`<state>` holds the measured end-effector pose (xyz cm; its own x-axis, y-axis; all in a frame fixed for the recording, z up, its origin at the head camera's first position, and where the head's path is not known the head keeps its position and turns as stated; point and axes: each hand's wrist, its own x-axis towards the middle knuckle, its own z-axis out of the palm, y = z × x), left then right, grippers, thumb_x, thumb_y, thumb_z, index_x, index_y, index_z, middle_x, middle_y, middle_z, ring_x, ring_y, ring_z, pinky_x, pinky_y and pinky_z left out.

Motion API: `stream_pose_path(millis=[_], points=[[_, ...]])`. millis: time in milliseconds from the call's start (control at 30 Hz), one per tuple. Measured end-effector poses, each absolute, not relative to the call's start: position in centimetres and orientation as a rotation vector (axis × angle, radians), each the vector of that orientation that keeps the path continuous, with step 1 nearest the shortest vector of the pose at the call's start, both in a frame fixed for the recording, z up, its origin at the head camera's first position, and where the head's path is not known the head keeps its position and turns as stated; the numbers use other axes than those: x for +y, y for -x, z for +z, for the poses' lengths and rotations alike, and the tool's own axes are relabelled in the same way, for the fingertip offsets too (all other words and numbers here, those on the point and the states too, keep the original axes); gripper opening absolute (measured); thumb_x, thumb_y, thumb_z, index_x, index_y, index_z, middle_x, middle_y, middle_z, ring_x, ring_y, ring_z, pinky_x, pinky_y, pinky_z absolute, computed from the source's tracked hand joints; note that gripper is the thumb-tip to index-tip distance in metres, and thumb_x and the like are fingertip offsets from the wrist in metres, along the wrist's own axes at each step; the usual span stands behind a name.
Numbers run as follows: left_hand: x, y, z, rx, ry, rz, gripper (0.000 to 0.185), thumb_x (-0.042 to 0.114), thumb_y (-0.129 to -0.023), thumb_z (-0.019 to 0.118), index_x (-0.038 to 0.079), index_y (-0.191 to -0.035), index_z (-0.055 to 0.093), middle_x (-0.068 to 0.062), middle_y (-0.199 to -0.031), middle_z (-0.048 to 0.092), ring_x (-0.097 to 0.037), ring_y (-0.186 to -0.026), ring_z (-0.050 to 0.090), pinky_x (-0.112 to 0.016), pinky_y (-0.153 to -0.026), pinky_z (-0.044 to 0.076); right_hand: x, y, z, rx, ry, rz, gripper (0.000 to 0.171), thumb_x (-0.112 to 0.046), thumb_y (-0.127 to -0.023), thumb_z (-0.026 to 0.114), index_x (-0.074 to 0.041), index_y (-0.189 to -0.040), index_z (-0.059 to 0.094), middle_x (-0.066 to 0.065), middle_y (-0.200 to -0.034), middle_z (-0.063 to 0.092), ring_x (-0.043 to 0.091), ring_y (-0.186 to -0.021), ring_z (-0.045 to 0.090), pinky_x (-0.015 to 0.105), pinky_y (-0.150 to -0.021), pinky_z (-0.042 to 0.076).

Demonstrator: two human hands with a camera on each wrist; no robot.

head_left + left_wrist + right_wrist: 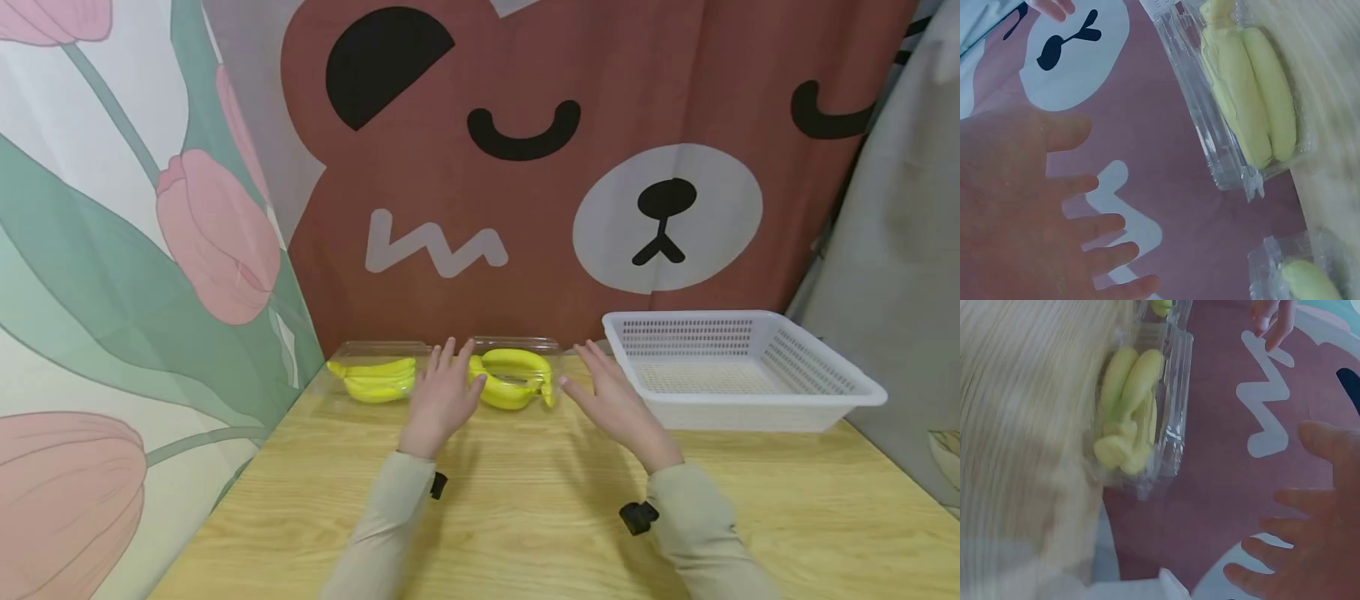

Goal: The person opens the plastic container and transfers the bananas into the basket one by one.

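Two clear boxes of bananas sit at the worktop's point(525, 517) far edge. Either side of the right-hand box point(516, 375), the left hand point(441, 400) and right hand point(617, 403) hover open-fingered, gripping nothing.

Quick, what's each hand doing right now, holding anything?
Left hand: open, fingers straight, holding nothing, by the right-hand banana box.
Right hand: open, fingers spread, holding nothing, beside the same box.
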<state>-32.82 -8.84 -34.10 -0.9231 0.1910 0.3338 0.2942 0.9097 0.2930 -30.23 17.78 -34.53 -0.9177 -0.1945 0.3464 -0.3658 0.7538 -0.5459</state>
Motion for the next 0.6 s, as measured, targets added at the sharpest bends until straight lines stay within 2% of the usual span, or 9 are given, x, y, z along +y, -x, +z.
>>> stream_pose_path(millis=[167,333,500,600], points=[[-8.6,33.8,-34.3,-2.803,0.342,-0.513,0.064,0.048,-0.102,0.045,0.025,-0.158,0.024,-0.011,-0.162,0.017,-0.034,-0.148,0.015,-0.062,-0.112,0.024,16.7,31.3,-34.9,-2.663,-0.418,0.991,0.071,-0.044,-0.102,0.049,0.000,-0.154,0.028,0.023,-0.160,0.018,0.045,-0.143,0.022,0.061,-0.113,0.021],[-8.9,34.8,-34.9,-2.797,0.347,-0.618,0.062,0.043,-0.102,0.049,0.021,-0.156,0.030,-0.014,-0.161,0.021,-0.036,-0.146,0.021,-0.063,-0.111,0.025,16.0,32.7,-35.9,-2.704,-0.408,1.038,0.072,-0.043,-0.102,0.048,0.001,-0.154,0.025,0.024,-0.160,0.015,0.046,-0.143,0.019,0.061,-0.114,0.019],[-9.5,36.0,-36.3,-2.792,0.358,-0.780,0.062,0.040,-0.101,0.053,0.018,-0.155,0.032,-0.013,-0.162,0.019,-0.035,-0.146,0.020,-0.063,-0.114,0.016,16.0,34.1,-36.7,-2.709,-0.411,1.060,0.070,-0.038,-0.102,0.050,0.003,-0.153,0.025,0.026,-0.159,0.014,0.046,-0.143,0.017,0.060,-0.115,0.017],[-10.1,36.8,-37.5,-2.772,0.362,-0.894,0.066,0.039,-0.100,0.054,0.015,-0.156,0.028,-0.015,-0.162,0.017,-0.037,-0.146,0.018,-0.060,-0.116,0.011,16.1,34.9,-37.3,-2.714,-0.412,1.067,0.069,-0.034,-0.102,0.052,0.006,-0.152,0.026,0.030,-0.157,0.018,0.048,-0.142,0.019,0.060,-0.115,0.017]])
